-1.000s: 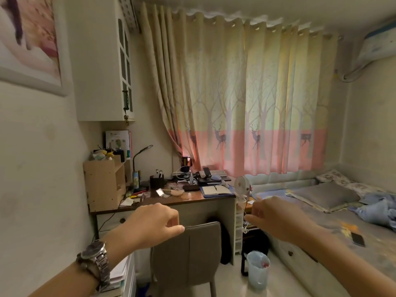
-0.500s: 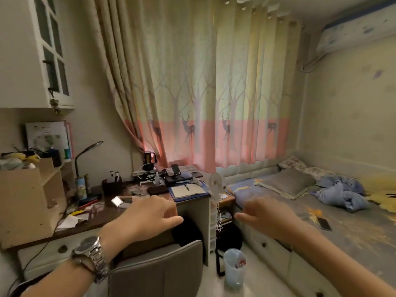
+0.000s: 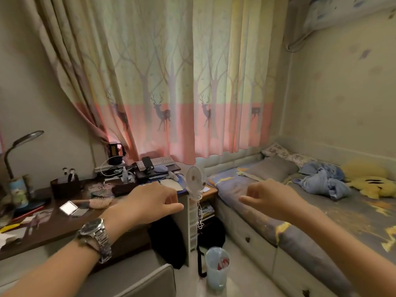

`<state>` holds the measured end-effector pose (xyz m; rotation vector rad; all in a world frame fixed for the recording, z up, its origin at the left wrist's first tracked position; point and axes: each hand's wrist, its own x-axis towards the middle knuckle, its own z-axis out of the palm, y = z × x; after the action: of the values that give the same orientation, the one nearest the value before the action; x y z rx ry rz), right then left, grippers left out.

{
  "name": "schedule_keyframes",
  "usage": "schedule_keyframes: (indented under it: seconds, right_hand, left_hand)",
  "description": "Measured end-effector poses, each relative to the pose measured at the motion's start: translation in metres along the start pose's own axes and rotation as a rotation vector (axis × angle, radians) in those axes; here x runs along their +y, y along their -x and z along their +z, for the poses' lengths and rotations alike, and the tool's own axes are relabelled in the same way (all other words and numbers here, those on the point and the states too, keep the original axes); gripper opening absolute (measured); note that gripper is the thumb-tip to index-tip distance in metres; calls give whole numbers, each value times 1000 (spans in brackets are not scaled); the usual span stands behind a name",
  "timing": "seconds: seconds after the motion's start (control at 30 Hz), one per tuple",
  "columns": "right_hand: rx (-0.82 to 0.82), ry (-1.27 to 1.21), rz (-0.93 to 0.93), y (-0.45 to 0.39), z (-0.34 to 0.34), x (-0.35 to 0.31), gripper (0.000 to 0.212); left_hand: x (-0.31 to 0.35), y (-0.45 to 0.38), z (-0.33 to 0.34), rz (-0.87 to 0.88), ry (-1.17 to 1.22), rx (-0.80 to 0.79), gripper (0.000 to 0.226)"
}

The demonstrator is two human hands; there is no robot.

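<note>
Both my hands are held out in the air in front of me, and neither holds anything. My left hand, with a metal watch on its wrist, hovers over the right end of the dark wooden desk. Its fingers are loosely curled downward and its thumb points right. My right hand hangs above the near edge of the bed, fingers loosely curled, pointing left. A small white fan stands between the two hands, farther back.
The desk carries a hairbrush, a small mirror, a lamp, a keyboard and cables. A grey chair stands below my left arm, and a pale bin is on the floor. Deer-print curtains hang behind.
The view has swung right and moved closer to the desk and bed; the wall cabinet and shelf have left the frame. Both hands keep the same outstretched, loosely curled pose.
</note>
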<state>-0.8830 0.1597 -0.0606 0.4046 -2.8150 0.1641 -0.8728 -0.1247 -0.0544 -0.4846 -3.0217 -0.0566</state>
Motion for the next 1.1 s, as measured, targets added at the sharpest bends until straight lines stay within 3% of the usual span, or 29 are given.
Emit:
schedule_keyframes:
  seconds: [0.33, 0.77, 1.1]
  right_hand:
    - [-47, -34, -69, -166, 27, 88, 29]
    - [-154, -121, -267, -344, 128, 63, 25]
    - [-94, -115, -289, -498, 174, 40, 30]
  left_hand:
    - [-15, -144, 14, -148, 45, -22, 37]
    - [-126, -262, 46, -314, 102, 4, 35]
    - [-217, -362, 48, -368, 95, 75, 36]
